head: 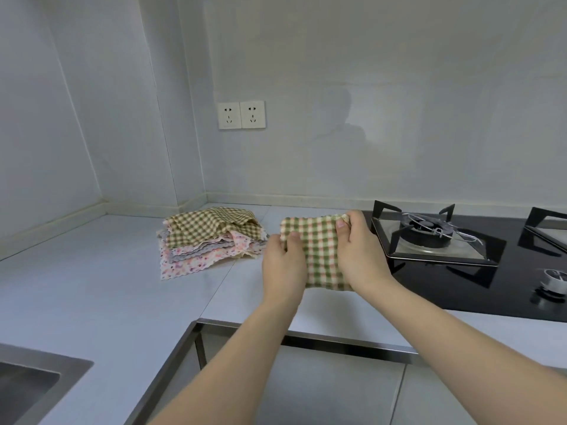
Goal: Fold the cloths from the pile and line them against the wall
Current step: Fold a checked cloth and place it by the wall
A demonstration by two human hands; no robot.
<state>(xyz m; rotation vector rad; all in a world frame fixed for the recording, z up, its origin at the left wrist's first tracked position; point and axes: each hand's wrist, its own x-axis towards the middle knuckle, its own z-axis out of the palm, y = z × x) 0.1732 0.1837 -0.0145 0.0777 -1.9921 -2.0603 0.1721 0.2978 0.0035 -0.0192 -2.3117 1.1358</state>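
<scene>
**Green-checked cloth held in two hands**

Soft gingham, one folded cloth [317, 253] is held just above the grey tabletop [92, 289], beside the black hob [491, 280]. The left hand [283, 265] pinches its left edge; the right hand [359, 250] grips its far corner. One rumpled pile [208, 240] of wavy-edged cloths lies near the wall [337, 118].

A black glass gas hob [460, 283] with two pan supports [429, 233] and a knob [553, 282] sits at the right of the pale bench [92, 289], a steel sink [27, 384] at its near left, and a double wall socket [241, 115] above.
</scene>
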